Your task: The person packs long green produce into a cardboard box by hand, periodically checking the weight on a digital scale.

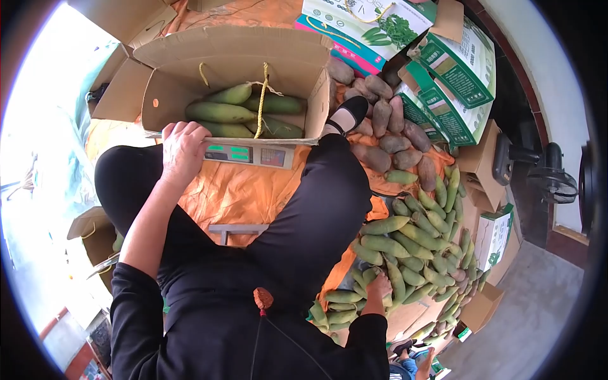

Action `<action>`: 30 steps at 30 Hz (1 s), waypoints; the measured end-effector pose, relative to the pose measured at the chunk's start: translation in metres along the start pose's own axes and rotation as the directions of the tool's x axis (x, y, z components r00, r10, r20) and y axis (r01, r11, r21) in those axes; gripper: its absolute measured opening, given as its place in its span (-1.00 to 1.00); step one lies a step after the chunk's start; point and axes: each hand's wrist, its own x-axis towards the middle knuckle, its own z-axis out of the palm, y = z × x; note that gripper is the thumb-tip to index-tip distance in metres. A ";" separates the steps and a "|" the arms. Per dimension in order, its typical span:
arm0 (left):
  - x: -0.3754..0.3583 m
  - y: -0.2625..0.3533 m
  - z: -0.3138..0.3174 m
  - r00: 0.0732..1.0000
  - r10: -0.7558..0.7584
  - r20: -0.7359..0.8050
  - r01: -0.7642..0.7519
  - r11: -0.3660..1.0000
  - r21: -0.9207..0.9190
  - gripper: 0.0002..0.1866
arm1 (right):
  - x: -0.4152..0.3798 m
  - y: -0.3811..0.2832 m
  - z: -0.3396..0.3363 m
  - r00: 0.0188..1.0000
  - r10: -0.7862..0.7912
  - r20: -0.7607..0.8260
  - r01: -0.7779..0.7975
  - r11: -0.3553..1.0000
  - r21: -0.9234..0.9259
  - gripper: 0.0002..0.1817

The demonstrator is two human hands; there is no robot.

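Observation:
My left hand (183, 151) is curled over the near rim of an open cardboard box (234, 47). Several long green radishes (220, 113) lie inside the box, and yellow cord handles hang at its sides. Beneath the box sits a digital scale (275, 156), its green display facing me. Down on the right, my right hand (380, 286) is closed around a green radish (368, 277) in a large pile of green radishes (415, 237); its fingertips are partly hidden among them.
Reddish-brown radishes (394, 143) lie beyond the green pile on orange sheeting (221, 196). Printed green-and-white boxes (459, 63) stand at the upper right, near a small fan (552, 180). Another open carton (98, 237) is at my left. Part of another person (411, 364) shows at the bottom right.

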 end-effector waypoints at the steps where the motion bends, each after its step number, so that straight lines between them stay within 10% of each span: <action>1: 0.000 0.000 0.001 1.000 0.003 0.001 -0.003 1.000 -0.001 -0.86 | -0.006 0.000 -0.008 1.000 -0.020 -0.017 0.021 0.999 0.027 -0.38; 5: 0.001 0.000 0.001 0.999 0.008 -0.031 -0.008 1.000 0.020 -0.90 | -0.014 -0.002 -0.049 0.996 -0.022 -0.090 0.049 0.950 0.307 -0.31; 9: -0.001 -0.003 0.002 1.000 -0.011 -0.008 0.010 0.999 -0.033 -0.87 | 0.004 -0.002 -0.080 0.919 -0.052 -0.390 0.352 0.549 0.758 -0.31; 11: -0.001 -0.004 0.002 1.000 -0.020 -0.017 0.019 0.999 -0.042 -0.88 | -0.009 -0.017 -0.127 0.887 -0.058 -0.459 0.443 -0.180 0.878 -0.37; 19: -0.003 -0.006 0.005 0.997 0.004 -0.082 -0.008 0.999 -0.043 -0.89 | -0.134 -0.024 -0.350 0.470 0.004 -0.883 0.798 -0.430 0.422 -0.29; 25: -0.003 -0.008 0.008 0.993 0.013 -0.114 -0.021 0.997 -0.068 -0.93 | -0.208 -0.070 -0.452 0.198 -0.124 -0.972 0.693 -0.683 0.229 -0.36; 30: -0.004 -0.008 0.008 0.993 0.012 -0.118 -0.024 0.995 -0.093 -0.95 | -0.232 -0.166 -0.487 0.328 -0.336 -0.883 0.493 -0.736 0.463 -0.35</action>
